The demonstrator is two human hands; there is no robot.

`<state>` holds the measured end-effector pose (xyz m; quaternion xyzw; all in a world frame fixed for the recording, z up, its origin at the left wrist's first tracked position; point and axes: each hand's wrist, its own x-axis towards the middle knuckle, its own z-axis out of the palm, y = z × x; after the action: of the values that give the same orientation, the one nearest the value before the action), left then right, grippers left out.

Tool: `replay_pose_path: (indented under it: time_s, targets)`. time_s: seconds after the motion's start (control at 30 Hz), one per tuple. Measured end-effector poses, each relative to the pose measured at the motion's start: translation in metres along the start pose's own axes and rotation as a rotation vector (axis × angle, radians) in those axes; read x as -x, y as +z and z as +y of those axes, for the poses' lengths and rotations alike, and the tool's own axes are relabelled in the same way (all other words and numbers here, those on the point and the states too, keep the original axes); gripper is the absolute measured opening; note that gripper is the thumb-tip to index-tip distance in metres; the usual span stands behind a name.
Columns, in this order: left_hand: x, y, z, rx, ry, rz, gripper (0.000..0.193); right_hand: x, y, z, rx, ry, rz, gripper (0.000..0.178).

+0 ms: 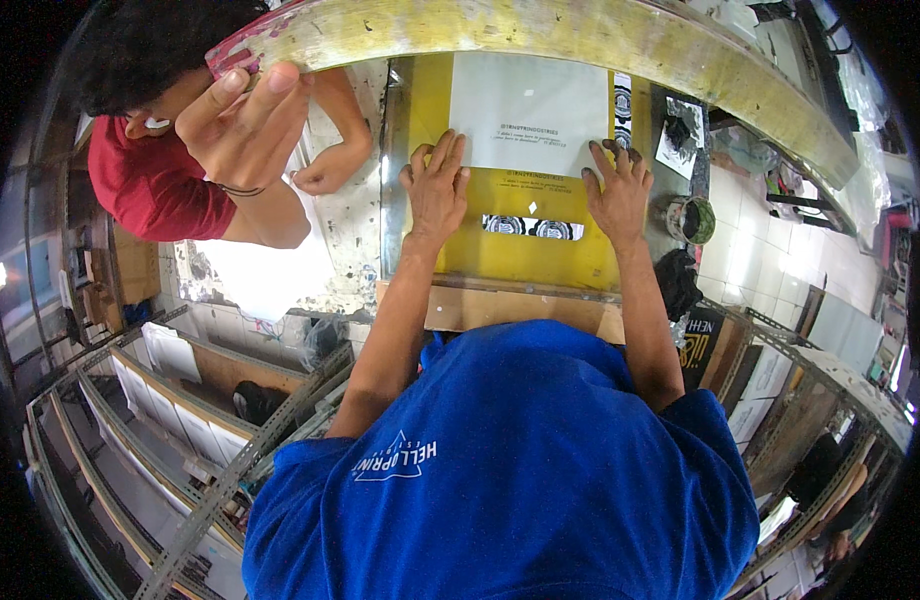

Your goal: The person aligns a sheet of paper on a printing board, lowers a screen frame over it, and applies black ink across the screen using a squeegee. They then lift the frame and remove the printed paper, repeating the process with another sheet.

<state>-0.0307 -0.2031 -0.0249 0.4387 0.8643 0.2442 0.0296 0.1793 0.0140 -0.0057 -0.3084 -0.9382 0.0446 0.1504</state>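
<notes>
A white sheet (525, 90) with small dark printing lies flat on a glossy yellow panel (510, 265). My left hand (438, 190) rests at the sheet's lower left corner, fingers stretched out. At the lower right corner is my right hand (618, 195), fingers spread and some fingertips darkly stained. Neither hand grips anything. Below the sheet, the panel carries more dark print and a black-and-white patterned strip (532, 228). Another patterned strip (622, 105) runs along the sheet's right side.
A long yellowish wooden frame (480, 28) is raised over the far side, with a co-worker's hand (250, 125) at its left end. A round paint tub (692, 218) and a crumpled black cloth (677, 284) are right of the panel. Metal racks (180, 430) stand behind left.
</notes>
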Motion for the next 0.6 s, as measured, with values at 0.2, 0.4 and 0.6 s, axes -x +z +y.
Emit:
replay_pose_path:
  time_s: [0.2,0.4,0.6]
  targets:
    - [0.004,0.002,-0.008,0.136,0.036,0.226,0.05,0.001,0.004,0.006,-0.162,0.005,0.078,0.045]
    - [0.05,-0.013,0.019,0.252,-0.065,0.242,0.044,0.04,-0.012,0.002,-0.412,0.085,0.095,0.031]
    - [0.075,-0.005,0.063,0.067,-0.319,0.239,0.063,0.076,-0.019,-0.023,-0.26,0.24,-0.055,0.05]
